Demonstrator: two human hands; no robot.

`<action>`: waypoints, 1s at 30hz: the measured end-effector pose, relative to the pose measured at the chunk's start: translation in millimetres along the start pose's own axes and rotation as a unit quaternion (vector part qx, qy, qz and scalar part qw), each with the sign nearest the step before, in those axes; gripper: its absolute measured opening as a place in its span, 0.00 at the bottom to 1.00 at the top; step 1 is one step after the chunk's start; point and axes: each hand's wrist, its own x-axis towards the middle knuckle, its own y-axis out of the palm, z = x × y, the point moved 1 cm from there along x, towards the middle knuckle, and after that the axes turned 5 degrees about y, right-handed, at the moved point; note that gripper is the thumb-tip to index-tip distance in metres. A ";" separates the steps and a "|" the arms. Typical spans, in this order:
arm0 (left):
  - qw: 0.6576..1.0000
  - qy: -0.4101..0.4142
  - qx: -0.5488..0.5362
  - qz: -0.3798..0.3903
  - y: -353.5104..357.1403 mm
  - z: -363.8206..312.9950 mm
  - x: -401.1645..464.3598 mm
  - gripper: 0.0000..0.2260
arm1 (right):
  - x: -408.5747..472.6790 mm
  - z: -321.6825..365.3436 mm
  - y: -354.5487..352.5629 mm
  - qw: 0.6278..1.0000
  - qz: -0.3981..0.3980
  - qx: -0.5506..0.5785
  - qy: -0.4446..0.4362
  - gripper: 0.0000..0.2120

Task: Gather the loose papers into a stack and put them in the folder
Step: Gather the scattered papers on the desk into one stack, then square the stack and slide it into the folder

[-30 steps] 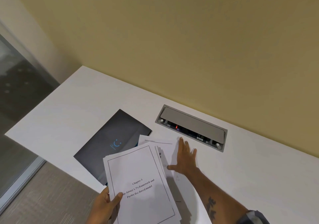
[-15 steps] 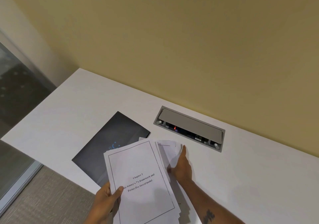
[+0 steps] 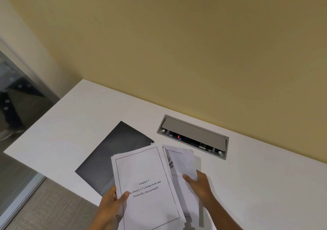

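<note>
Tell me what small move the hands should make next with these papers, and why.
Probably slide the sheets in the right hand under the Chapter 3 stack that the left hand holds. The right hand's loose sheets sit fanned out beside that stack, not squared with it, and the dark folder lies shut on the table, so stacking likely comes first.

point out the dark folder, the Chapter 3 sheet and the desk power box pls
Dark grey paper folder [image 3: 113,151]: head view, bare middle of its cover.
White printed Chapter 3 title sheet [image 3: 146,169]: head view, blank area above the heading.
Grey metal recessed desk power box [image 3: 192,132]: head view, middle of its flap lid.
</note>
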 end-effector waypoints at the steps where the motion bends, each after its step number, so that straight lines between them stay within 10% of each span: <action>1: 1.000 0.003 0.004 0.010 1.6 -4.5 -0.7 0.14 | -1.4 0.7 -9.9 1.000 -0.003 0.010 0.004 0.13; 22: 0.976 -0.030 0.104 0.188 74.1 -52.8 -5.2 0.17 | -59.9 32.9 -62.2 0.956 0.241 0.155 0.059 0.20; 30: 0.981 -0.022 0.100 0.168 100.5 -50.8 -13.2 0.14 | -87.6 34.9 -53.3 0.918 0.188 0.310 0.158 0.26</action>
